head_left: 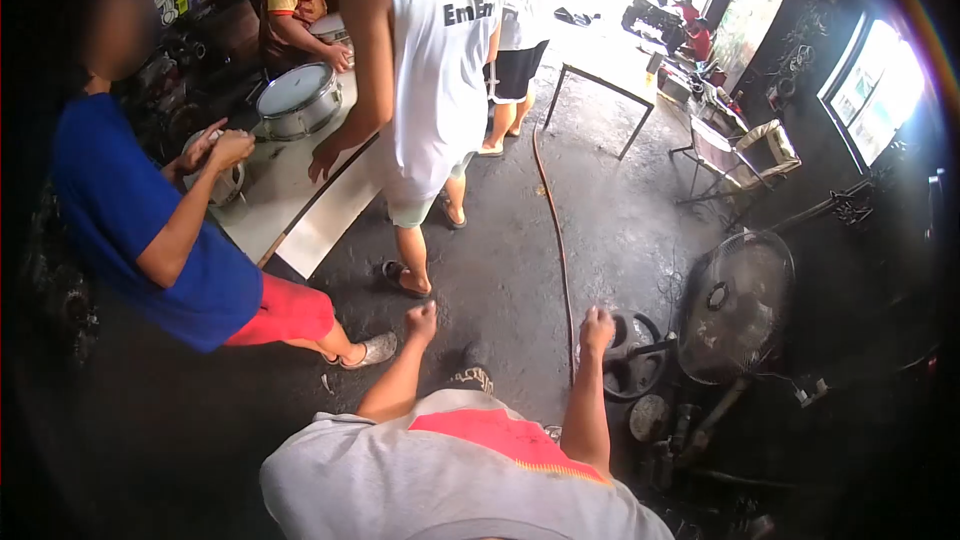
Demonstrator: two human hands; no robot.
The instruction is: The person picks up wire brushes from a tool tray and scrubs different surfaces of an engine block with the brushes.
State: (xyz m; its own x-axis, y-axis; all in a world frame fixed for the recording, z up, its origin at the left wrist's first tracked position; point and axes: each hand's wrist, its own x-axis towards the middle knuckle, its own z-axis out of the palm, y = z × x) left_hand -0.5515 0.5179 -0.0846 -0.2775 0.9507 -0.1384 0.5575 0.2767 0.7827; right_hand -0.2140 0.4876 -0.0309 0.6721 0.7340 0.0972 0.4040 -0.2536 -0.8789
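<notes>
Your left hand (422, 323) and right hand (597, 328) are forming fists, contents unclear | fan base (634, 349) is standing on the floor (505, 250) near your right hand | drum (301, 105) is resting on the desk (272, 165), pale head (295, 86) hiding its inside

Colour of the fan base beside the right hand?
The fan base is black; it shows in the head view.

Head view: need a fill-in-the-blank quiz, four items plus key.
1. The fan stands to the ____ of the right hand.
2. The left hand is ____ (gloved or bare).
3. The far-left person's shirt is ____ (colour).
4. The long hose or cable lies on the ____.

Missing words: right; bare; blue; floor.
</notes>
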